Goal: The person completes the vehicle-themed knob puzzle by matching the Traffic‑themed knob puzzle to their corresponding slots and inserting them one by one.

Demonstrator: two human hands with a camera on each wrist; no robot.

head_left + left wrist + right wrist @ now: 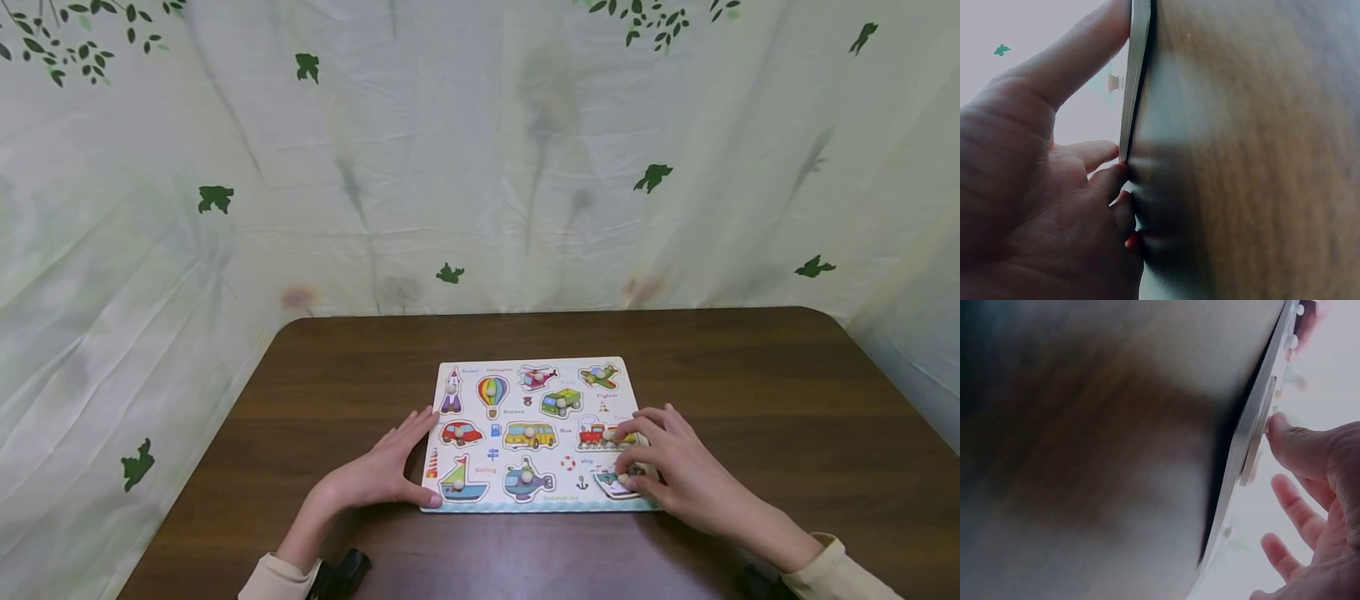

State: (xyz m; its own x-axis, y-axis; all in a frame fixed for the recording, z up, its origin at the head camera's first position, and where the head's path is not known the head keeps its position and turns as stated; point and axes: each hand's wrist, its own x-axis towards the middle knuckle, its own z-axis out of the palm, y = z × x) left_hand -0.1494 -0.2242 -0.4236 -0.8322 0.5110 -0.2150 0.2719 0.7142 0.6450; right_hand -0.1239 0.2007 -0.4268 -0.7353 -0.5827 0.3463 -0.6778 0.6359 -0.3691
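Note:
A white wooden peg puzzle board (pixel 566 446) lies on the table, filled with vehicle pieces. My left hand (pixel 378 475) is at the board's left edge, thumb and fingers spread and touching it. At the lower right, my right hand (pixel 686 471) pinches the knob of the ship piece (pixel 611 486), partly hidden by the fingers. In the right wrist view this piece (pixel 1260 434) sits slightly proud of the board, with the thumb at its knob. Just above it, the train piece (pixel 592 435) is partly covered by the right fingers.
The brown table (pixel 360 358) extends around the board on all sides. Behind it hangs a pale curtain (pixel 480 167) with green leaf prints. The submarine piece (pixel 527 481) and sailboat piece (pixel 462 483) lie along the board's lower row.

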